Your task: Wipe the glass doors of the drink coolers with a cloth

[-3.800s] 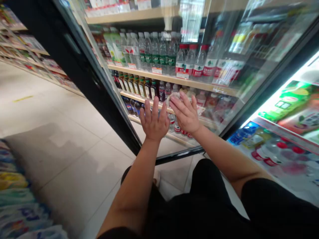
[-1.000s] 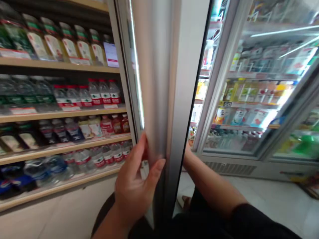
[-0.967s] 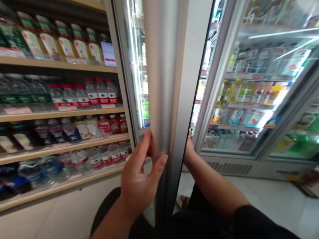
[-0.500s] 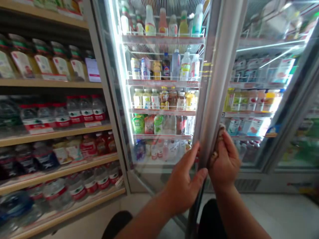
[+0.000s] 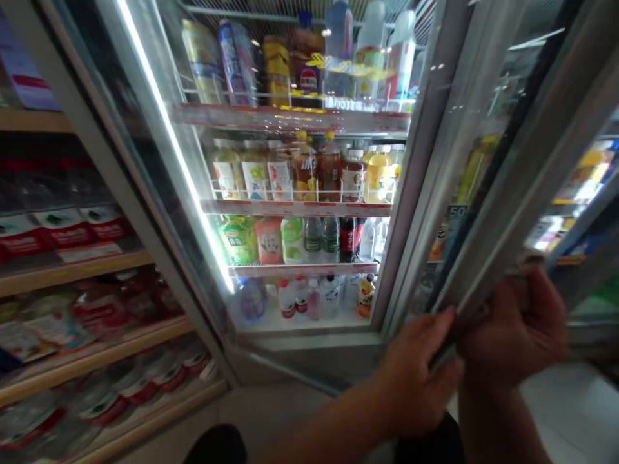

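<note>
A glass fridge door stands swung open, its metal frame (image 5: 527, 167) slanting down across the right side. My left hand (image 5: 418, 374) holds the lower part of that frame's edge, fingers on one side and thumb on the other. Just right of it, my right hand (image 5: 515, 328) is closed round a crumpled brownish cloth (image 5: 530, 260), pressed against the frame's other side. Most of the cloth is hidden by the fingers, and both hands are somewhat blurred.
Behind the opening is a lit drinks fridge with bottles and cans on wire-fronted shelves (image 5: 300, 207). At left, wooden-edged shelves (image 5: 97, 267) carry red-labelled water bottles (image 5: 55, 229). Another glass-fronted cooler stands at far right. Pale floor tiles (image 5: 575, 412) show below.
The view has moved closer and tilted down. The door frame now leans further right, with both hands still at it; in the picture they have shifted right and slightly down.
</note>
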Demonstrator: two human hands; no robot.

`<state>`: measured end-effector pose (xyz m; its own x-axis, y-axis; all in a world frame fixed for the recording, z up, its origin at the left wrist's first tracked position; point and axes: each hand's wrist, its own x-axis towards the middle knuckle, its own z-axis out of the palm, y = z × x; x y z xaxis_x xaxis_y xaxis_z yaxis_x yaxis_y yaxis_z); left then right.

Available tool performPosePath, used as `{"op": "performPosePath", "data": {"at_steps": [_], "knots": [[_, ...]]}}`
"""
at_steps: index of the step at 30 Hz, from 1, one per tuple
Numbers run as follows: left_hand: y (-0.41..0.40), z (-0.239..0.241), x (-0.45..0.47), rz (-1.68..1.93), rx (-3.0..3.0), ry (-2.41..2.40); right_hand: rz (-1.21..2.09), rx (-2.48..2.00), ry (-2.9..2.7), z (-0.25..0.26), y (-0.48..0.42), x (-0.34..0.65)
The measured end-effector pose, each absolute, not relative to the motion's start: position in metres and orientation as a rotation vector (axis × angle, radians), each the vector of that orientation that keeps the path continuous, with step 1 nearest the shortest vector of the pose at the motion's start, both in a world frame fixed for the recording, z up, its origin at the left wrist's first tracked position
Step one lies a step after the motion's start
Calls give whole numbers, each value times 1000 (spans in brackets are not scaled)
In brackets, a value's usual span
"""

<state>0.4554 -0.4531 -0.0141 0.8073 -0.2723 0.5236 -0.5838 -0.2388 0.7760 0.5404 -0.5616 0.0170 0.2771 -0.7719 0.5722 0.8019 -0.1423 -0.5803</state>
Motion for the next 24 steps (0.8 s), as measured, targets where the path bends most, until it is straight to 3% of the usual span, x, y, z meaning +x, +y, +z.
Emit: {"op": "performPosePath", "data": {"at_steps": [10, 16, 20, 24], "knots": [[-472, -31, 534, 359, 1695, -608, -1306, -1495, -527, 19, -571, 564], [-416, -57, 519, 382, 1930, -601, -1282, -1620, -615, -5, -548, 596], [-345, -128, 489, 396, 2221, -440, -1059, -1829, -735, -69, -549, 607], [-306, -236, 430, 203, 2321, -206, -922, -2081, -612, -148, -599, 535]]}}
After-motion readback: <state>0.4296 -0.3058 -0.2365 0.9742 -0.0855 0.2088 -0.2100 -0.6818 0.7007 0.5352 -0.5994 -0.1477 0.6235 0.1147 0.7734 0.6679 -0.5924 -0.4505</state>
